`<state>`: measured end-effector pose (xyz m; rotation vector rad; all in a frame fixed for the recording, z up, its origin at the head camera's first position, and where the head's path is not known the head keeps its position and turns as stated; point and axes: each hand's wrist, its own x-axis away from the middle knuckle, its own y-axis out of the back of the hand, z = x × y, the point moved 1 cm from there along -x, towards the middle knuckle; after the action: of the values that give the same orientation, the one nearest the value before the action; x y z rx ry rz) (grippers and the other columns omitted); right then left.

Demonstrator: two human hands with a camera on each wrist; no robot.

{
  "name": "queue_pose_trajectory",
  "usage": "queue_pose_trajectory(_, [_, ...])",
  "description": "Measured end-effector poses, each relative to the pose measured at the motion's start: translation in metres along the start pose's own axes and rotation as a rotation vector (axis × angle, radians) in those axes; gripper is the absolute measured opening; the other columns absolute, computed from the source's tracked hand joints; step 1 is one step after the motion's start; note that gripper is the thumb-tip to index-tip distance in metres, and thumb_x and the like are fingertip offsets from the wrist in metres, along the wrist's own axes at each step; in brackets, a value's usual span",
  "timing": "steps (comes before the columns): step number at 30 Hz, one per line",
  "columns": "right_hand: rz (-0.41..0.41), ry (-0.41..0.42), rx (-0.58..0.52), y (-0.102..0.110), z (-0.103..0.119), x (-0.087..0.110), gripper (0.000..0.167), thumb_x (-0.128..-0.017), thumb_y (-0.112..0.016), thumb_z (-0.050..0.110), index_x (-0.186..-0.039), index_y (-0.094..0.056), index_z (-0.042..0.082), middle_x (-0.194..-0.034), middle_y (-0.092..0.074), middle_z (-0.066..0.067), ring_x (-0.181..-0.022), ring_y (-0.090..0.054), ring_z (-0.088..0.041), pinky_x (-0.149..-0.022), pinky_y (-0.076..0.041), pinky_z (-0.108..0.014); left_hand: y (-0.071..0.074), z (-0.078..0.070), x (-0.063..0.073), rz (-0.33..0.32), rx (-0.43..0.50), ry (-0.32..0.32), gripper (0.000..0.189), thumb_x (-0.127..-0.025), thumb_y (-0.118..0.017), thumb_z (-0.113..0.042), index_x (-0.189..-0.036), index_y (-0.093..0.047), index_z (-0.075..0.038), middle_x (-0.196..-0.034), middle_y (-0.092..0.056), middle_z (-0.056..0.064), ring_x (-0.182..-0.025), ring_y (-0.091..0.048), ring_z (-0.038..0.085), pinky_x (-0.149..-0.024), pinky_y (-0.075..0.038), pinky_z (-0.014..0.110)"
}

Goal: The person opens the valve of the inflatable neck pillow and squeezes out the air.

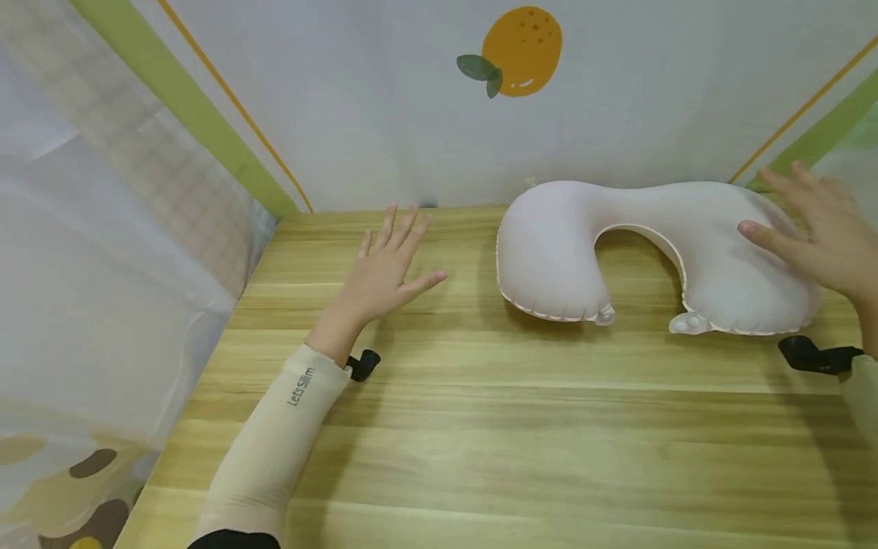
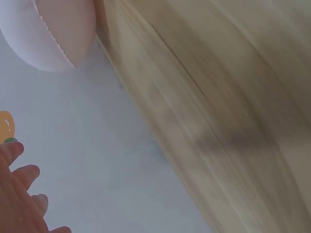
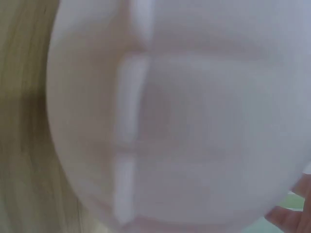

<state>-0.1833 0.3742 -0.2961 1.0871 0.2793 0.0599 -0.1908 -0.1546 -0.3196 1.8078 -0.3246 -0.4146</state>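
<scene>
A pale pink inflatable neck pillow (image 1: 638,206) lies toward the back of the wooden table, its opening facing the near side and a snap tab at each end. My right hand (image 1: 823,229) is over the pillow's right lobe with fingers spread; whether it touches cannot be told. Close up in the right wrist view, the pillow (image 3: 204,131) shows its seam, with a few fingertips at the lower right. To the left of the pillow, my left hand (image 1: 384,278) is held above the table, fingers spread and holding nothing. In the left wrist view, the pillow (image 2: 48,34) appears at the top left.
The wooden table (image 1: 521,442) meets a white curtain (image 1: 384,99) printed with an orange fruit (image 1: 524,49). More patterned cloth (image 1: 103,229) hangs along the left edge. Each wrist wears a black camera mount (image 1: 363,364), and cream sleeves cover the forearms.
</scene>
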Motion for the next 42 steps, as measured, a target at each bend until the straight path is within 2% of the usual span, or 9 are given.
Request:
queue_pose_trajectory(2, [0.010, -0.001, -0.011, -0.001, -0.003, -0.002, 0.075, -0.100, -0.051, 0.034, -0.159, -0.015, 0.006, -0.163, 0.006, -0.027, -0.149, 0.013, -0.051, -0.115, 0.019, -0.066, -0.003, -0.004, -0.007, -0.001, 0.030, -0.009, 0.088, -0.095, -0.043, -0.069, -0.160, 0.003, -0.032, -0.166, 0.013, -0.010, -0.153, 0.021, 0.019, -0.120, -0.002, 0.067])
queue_pose_trajectory(11, [0.061, -0.053, -0.176, -0.001, -0.015, -0.013, 0.074, -0.101, -0.051, 0.030, -0.160, -0.011, 0.011, -0.165, 0.007, -0.019, -0.150, 0.015, -0.046, -0.112, 0.017, -0.072, -0.014, -0.019, -0.037, 0.023, 0.252, -0.011, 0.085, -0.096, -0.047, -0.063, -0.161, -0.003, -0.030, -0.167, 0.002, -0.008, -0.154, 0.014, 0.016, -0.122, -0.006, 0.064])
queue_pose_trajectory(15, [0.077, -0.066, -0.190, 0.001, -0.016, -0.015, 0.075, -0.101, -0.051, 0.031, -0.161, -0.008, 0.015, -0.166, 0.006, -0.016, -0.151, 0.016, -0.043, -0.112, 0.017, -0.071, -0.017, -0.028, -0.048, 0.037, 0.292, -0.044, 0.087, -0.096, -0.051, -0.061, -0.161, -0.005, -0.028, -0.168, -0.002, -0.007, -0.155, 0.010, 0.018, -0.123, -0.006, 0.061])
queue_pose_trajectory(18, [0.097, -0.081, -0.200, -0.002, -0.015, -0.014, 0.077, -0.101, -0.052, 0.031, -0.161, -0.007, 0.018, -0.166, 0.008, -0.015, -0.150, 0.017, -0.044, -0.112, 0.017, -0.071, -0.021, -0.035, -0.054, 0.052, 0.305, -0.069, 0.090, -0.094, -0.053, -0.063, -0.161, -0.004, -0.030, -0.168, -0.001, -0.009, -0.156, 0.008, 0.018, -0.123, -0.008, 0.060])
queue_pose_trajectory(22, [0.124, -0.092, -0.214, -0.007, -0.013, -0.012, 0.079, -0.100, -0.053, 0.032, -0.161, -0.005, 0.020, -0.166, 0.010, -0.017, -0.150, 0.017, -0.047, -0.112, 0.015, -0.072, -0.028, -0.044, -0.059, 0.076, 0.319, -0.084, 0.093, -0.091, -0.056, -0.064, -0.160, -0.003, -0.033, -0.168, 0.000, -0.013, -0.156, 0.008, 0.015, -0.124, -0.010, 0.057])
queue_pose_trajectory(29, [0.128, -0.060, -0.255, -0.013, -0.010, -0.011, 0.078, -0.100, -0.053, 0.028, -0.161, -0.005, 0.016, -0.166, 0.006, -0.019, -0.151, 0.016, -0.039, -0.115, 0.015, -0.068, -0.034, -0.061, -0.066, 0.089, 0.326, -0.117, 0.093, -0.091, -0.058, -0.062, -0.161, -0.008, -0.026, -0.169, -0.004, -0.004, -0.156, 0.005, 0.019, -0.123, -0.014, 0.059])
queue_pose_trajectory(33, [0.127, -0.045, -0.238, -0.014, -0.010, -0.013, 0.080, -0.099, -0.054, 0.027, -0.161, -0.005, 0.015, -0.165, 0.005, -0.022, -0.151, 0.014, -0.044, -0.115, 0.013, -0.069, -0.038, -0.066, -0.068, 0.097, 0.343, -0.104, 0.097, -0.089, -0.060, -0.063, -0.161, -0.008, -0.026, -0.169, -0.002, -0.006, -0.156, 0.005, 0.018, -0.123, -0.013, 0.059])
queue_pose_trajectory(37, [0.132, -0.045, -0.175, -0.018, -0.011, -0.011, 0.085, -0.097, -0.059, 0.030, -0.161, -0.005, 0.015, -0.164, 0.003, -0.025, -0.150, 0.009, -0.050, -0.115, 0.009, -0.072, -0.046, -0.067, -0.068, 0.139, 0.430, -0.070, 0.099, -0.087, -0.063, -0.063, -0.161, -0.005, -0.033, -0.168, 0.002, -0.012, -0.156, 0.002, 0.013, -0.124, -0.014, 0.053])
queue_pose_trajectory(42, [0.128, -0.035, -0.089, -0.019, -0.014, -0.007, 0.088, -0.095, -0.062, 0.031, -0.161, -0.006, 0.014, -0.164, 0.000, -0.028, -0.149, 0.005, -0.054, -0.114, 0.004, -0.075, -0.052, -0.068, -0.069, 0.167, 0.519, -0.074, 0.102, -0.086, -0.067, -0.062, -0.160, -0.003, -0.035, -0.166, 0.004, -0.016, -0.156, -0.005, 0.013, -0.125, -0.017, 0.047])
